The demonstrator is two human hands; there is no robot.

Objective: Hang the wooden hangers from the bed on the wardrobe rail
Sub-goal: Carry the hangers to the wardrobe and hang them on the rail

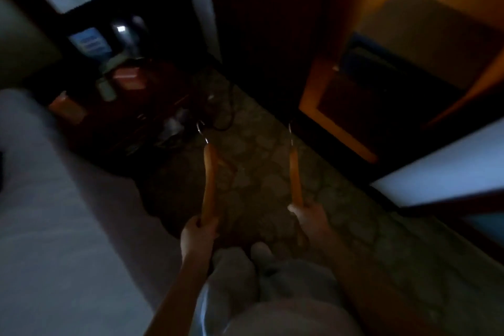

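The room is dim. My left hand (pixel 197 234) grips the lower end of a wooden hanger (pixel 210 180), whose metal hook points away from me above the carpet. In my right hand (pixel 309 217) is a second wooden hanger (pixel 295 174), held the same way with its hook at the far end. Both hangers are upright over the floor, a short gap between them. The bed (pixel 60 226) with its pale sheet fills the left side. The open wardrobe (pixel 381 68) stands at the upper right, lit warm orange inside; its rail is out of view.
A patterned carpet (pixel 259 161) runs ahead between bed and wardrobe. A dark bedside table (pixel 128 95) with small objects and cables stands at the left back. A pale panel (pixel 447 169) juts in at the right. My legs in light trousers (pixel 259 294) show below.
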